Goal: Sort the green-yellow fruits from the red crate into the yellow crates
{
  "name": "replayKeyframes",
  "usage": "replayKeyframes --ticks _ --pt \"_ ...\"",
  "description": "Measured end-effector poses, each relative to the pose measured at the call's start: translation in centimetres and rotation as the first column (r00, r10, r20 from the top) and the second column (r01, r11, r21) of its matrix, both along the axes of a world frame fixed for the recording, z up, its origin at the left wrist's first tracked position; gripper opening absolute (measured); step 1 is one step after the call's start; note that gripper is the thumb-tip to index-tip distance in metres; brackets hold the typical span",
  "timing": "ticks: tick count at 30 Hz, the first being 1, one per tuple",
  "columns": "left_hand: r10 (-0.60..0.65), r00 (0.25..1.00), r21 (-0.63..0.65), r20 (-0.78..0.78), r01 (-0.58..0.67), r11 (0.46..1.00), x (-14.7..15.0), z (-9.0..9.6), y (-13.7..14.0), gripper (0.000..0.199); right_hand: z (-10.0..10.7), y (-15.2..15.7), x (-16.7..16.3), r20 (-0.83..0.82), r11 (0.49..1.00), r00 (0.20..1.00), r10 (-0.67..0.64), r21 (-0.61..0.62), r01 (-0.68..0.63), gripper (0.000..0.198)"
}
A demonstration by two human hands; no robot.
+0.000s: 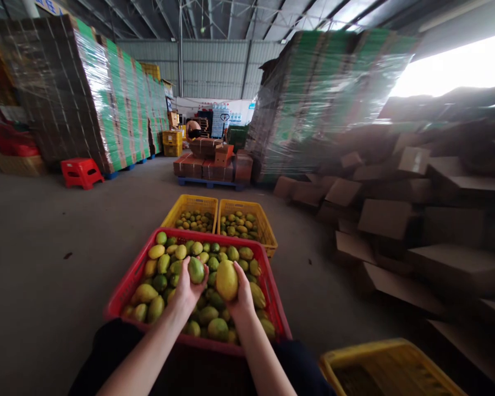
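Observation:
My left hand (186,290) is closed around a green lemon (196,270), with thumb and fingers at its sides. My right hand (243,300) grips a larger yellow lemon (227,280) from its right side and underneath. Both fruits are held side by side, a small gap apart, above a red plastic crate (121,280). That crate is filled with loose green and yellow lemons, such as a yellow-green lemon (144,293) at its left. My wrists and forearms cover part of the crate's near side.
Two yellow crates (268,228) of smaller fruit stand behind the red one. Another yellow crate (367,352) is at lower right. Cardboard boxes (385,217) are heaped on the right. A red stool (81,171), a loaded blue pallet (210,182) and wrapped stacks (124,104) stand farther back, with a person (193,127) beyond.

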State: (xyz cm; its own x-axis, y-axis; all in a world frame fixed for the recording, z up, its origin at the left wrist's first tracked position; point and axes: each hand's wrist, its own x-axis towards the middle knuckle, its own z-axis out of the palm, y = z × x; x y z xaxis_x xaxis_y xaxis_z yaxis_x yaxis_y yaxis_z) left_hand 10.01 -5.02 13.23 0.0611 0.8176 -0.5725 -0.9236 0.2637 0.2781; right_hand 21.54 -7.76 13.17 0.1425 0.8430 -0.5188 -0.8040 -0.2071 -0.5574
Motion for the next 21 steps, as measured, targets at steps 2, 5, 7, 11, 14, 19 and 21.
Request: replayKeyframes --ticks 2,5,7,11,14,19,21 --pt "0.006 0.999 -0.030 -0.037 -0.007 1.000 0.1 0.6 -0.1 0.003 0.1 0.0 0.2 -0.006 1.000 1.000 0.003 -0.029 -0.003 0.021" --pt "-0.054 0.998 -0.051 0.029 0.056 0.997 -0.1 1.1 -0.3 0.013 0.5 -0.3 -0.1 -0.057 0.999 0.998 -0.001 -0.039 -0.002 0.021" --pt "-0.098 0.992 -0.031 0.079 0.101 0.994 -0.4 1.0 -0.4 0.025 0.8 -0.6 -0.5 -0.121 1.000 0.993 0.005 0.015 -0.004 0.014" --pt "-0.015 0.998 0.014 0.054 0.014 1.000 -0.7 0.4 -0.3 0.028 1.0 -0.7 -1.1 -0.211 0.994 0.976 0.055 0.104 -0.033 0.009" --pt "-0.003 0.997 0.036 0.075 0.000 0.999 -0.9 0.4 0.2 0.030 0.7 -0.4 -0.9 -0.219 0.995 0.974 0.063 0.088 -0.044 0.017" --pt "-0.065 0.996 0.076 0.061 0.061 0.995 -1.4 1.5 0.5 0.028 0.8 0.0 0.2 -0.168 0.984 0.975 0.145 0.131 -0.124 0.033" --pt "-0.088 0.996 0.117 -0.023 0.090 0.989 -1.6 2.1 0.4 0.031 1.2 -0.2 0.5 -0.108 0.975 0.978 0.180 0.155 -0.162 0.032"
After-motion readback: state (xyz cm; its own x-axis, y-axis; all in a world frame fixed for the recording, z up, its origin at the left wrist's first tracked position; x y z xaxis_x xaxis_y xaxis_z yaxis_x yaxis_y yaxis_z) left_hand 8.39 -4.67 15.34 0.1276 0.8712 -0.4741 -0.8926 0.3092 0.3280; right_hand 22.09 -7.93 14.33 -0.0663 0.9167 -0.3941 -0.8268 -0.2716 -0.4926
